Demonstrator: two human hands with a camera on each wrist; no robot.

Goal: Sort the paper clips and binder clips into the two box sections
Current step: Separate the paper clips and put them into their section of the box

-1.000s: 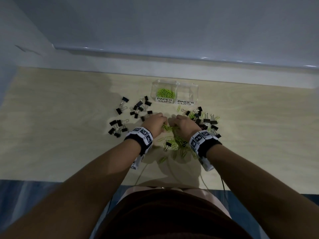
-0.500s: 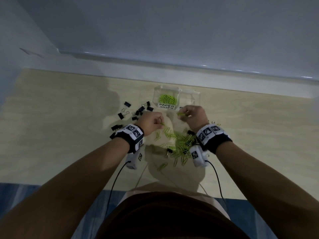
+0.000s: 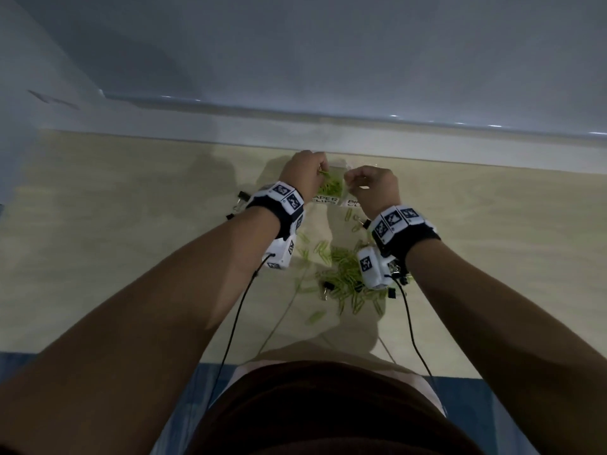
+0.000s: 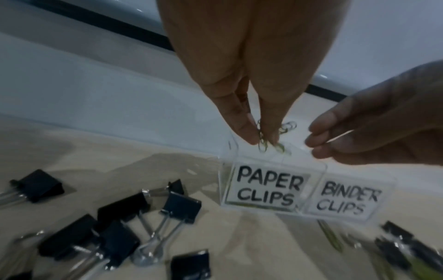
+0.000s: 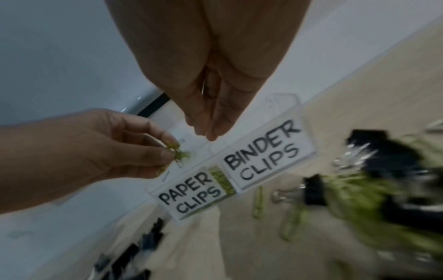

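Both hands have risen from the loose pile to the clear plastic box. Left hand pinches green paper clips above the PAPER CLIPS section; right hand is bunched, fingertips together, contents unclear. Pale wood-grain worktop, white wall behind. Black binder clips lie scattered beside the box.

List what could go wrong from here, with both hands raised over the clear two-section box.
1. The left hand pinches several green wire paper clips loosely near the divider of the clear plastic two-section box; some could drop into the BINDER CLIPS section or outside.
2. The right hand shows nothing clearly held; it may have come up empty.
3. The black metal binder clips lie close to the box, so a lowering wrist could scatter them.
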